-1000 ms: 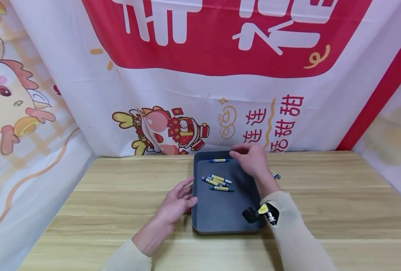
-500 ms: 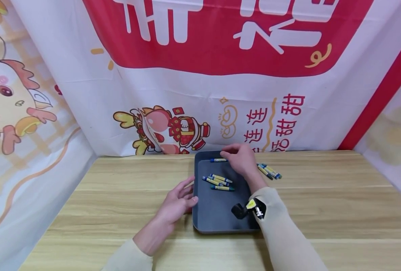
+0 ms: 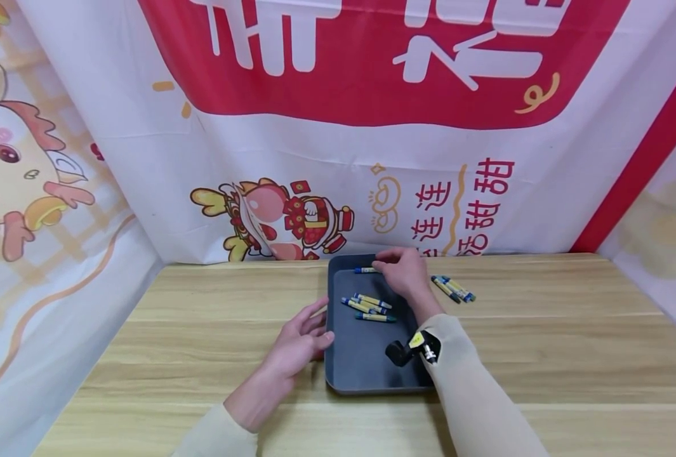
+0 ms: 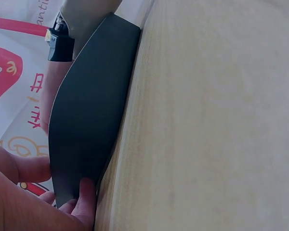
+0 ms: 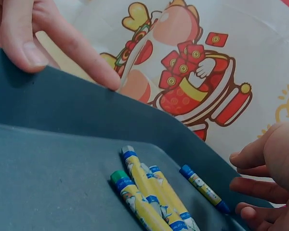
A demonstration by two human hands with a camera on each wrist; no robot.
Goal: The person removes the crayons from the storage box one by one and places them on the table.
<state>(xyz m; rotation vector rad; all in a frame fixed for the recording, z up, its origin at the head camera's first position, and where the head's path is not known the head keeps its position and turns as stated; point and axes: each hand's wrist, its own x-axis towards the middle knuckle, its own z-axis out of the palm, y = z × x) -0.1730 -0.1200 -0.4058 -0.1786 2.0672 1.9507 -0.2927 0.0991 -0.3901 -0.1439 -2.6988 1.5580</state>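
A dark grey tray point(image 3: 360, 374) stands on the wooden table. My left hand point(image 3: 298, 339) holds its left wall, thumb at the rim and fingers against the outer side, as the left wrist view shows. My right hand point(image 3: 404, 273) is over the tray's far end, fingers spread and slightly bent. Beside its fingertips lies a blue crayon point(image 5: 202, 187), partly hidden by the hand in the head view; I see no grip on it. Several more crayons lie bunched mid-tray, among them a green crayon point(image 3: 375, 317) and a grey-tipped crayon point(image 5: 137, 168).
To the right of the tray, several crayons point(image 3: 453, 289) lie together on the table point(image 3: 543, 355). A printed cloth point(image 3: 372, 158) hangs right behind the table's back edge. A small camera point(image 3: 409, 349) is mounted on the right wrist.
My right hand has moved left and settled by the blue crayon, covering part of it. The crayons right of the tray have come into full view. My left hand has stayed put.
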